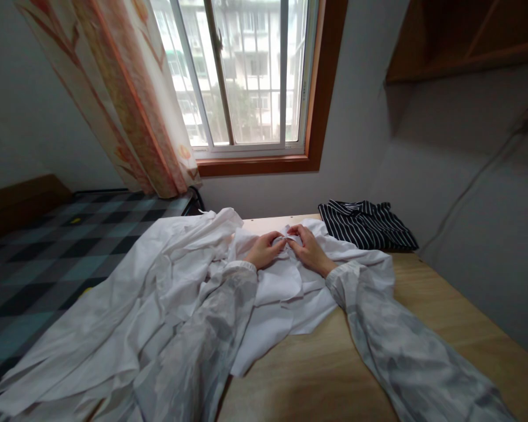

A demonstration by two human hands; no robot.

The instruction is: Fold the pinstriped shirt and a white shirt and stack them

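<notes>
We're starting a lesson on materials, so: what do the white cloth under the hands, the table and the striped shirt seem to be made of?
White cloth: thin fabric, perhaps cotton or a blend, matt; it creases and drapes softly.
Table: wood or wood-look board, smooth; pale streaks resemble grain.
Striped shirt: soft fabric, fibre unclear; it lies in folds.

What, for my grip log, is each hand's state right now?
Left hand: fingertips closed, pinching the white cloth.
Right hand: fingertips closed, pinching the white cloth too.
</notes>
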